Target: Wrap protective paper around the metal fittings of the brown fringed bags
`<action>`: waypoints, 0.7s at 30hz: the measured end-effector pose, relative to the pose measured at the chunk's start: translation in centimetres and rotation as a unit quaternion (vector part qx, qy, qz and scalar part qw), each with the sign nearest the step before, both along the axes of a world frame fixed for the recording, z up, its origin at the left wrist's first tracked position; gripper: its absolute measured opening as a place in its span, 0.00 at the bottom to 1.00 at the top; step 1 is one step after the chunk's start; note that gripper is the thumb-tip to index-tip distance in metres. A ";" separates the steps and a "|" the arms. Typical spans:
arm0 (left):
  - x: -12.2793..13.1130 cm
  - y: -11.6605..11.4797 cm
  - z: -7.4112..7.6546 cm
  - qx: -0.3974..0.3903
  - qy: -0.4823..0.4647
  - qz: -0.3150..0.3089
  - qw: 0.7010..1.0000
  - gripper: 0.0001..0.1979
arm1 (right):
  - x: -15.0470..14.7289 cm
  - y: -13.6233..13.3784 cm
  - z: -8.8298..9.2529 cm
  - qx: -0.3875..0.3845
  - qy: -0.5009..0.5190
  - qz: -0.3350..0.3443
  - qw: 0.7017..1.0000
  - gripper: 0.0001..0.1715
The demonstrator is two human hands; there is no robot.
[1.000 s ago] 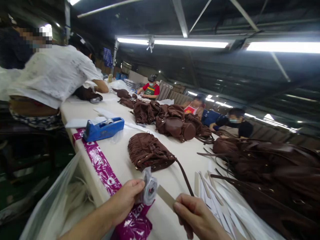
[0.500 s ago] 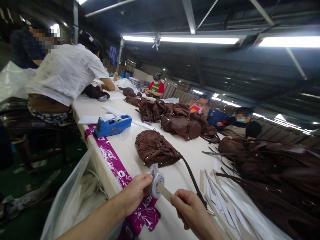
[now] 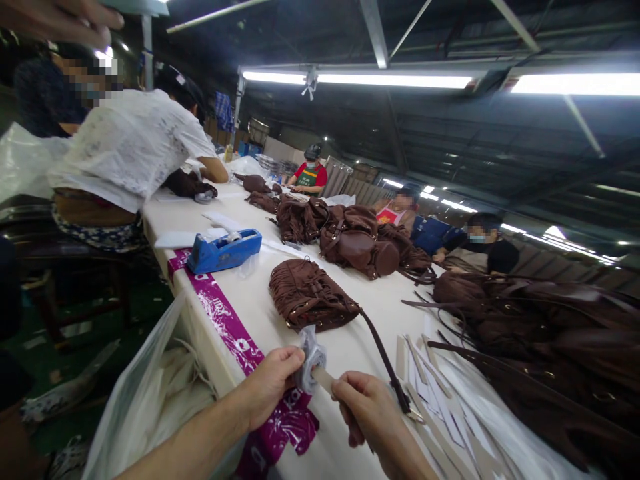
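Note:
My left hand (image 3: pixel 270 387) pinches a small roll wrapped in crinkled grey plastic (image 3: pixel 311 357). What is rolled up inside cannot be made out. My right hand (image 3: pixel 367 410) grips a beige cardboard strip (image 3: pixel 324 379), its far end at the middle of the roll. Just beyond lies a dark brown fringed handbag (image 3: pixel 310 293), with its thin strap (image 3: pixel 377 340) trailing toward my right wrist. Beside that wrist several loose card strips (image 3: pixel 440 393) lie in a heap.
A blue tape dispenser (image 3: pixel 225 250) stands by purple printed tape (image 3: pixel 220 313) along the table edge. Brown bags are piled at right (image 3: pixel 540 333) and centre (image 3: pixel 350 240). A clear plastic bag (image 3: pixel 150 400) hangs at the left edge. Co-workers sit around; another person's hand (image 3: pixel 65 20) is at top left.
My right hand has moved slightly left toward the roll, and less of the strip shows between them. Another person's hand has entered at the top left.

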State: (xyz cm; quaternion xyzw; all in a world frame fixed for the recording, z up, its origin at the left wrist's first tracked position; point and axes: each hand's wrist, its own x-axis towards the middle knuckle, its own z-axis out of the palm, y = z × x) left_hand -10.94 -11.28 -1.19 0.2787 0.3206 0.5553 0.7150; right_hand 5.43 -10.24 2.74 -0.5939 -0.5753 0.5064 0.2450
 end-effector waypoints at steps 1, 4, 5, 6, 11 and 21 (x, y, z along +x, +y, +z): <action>0.1 -0.1 0.0 0.007 0.010 -0.002 1.000 0.25 | -0.4 0.1 -0.3 0.010 -0.003 -0.006 1.000 0.12; 0.2 -0.2 -0.2 0.039 0.041 -0.014 0.998 0.24 | -1.6 0.3 -0.8 0.039 -0.014 0.002 0.999 0.14; 0.2 -0.3 -0.3 0.050 0.049 -0.018 0.997 0.24 | -1.8 0.4 -0.7 0.040 -0.010 0.017 0.999 0.14; 0.2 -0.3 -0.4 0.057 0.054 -0.018 0.997 0.24 | -1.9 0.3 -0.5 0.031 0.001 0.035 0.999 0.15; 0.2 -0.6 -0.6 0.050 0.094 0.004 0.994 0.23 | -0.9 0.1 0.2 -0.055 0.088 0.082 0.991 0.16; 0.0 -0.7 0.4 0.164 0.416 0.093 0.890 0.13 | -1.8 1.0 -3.0 -0.026 0.160 0.019 0.987 0.21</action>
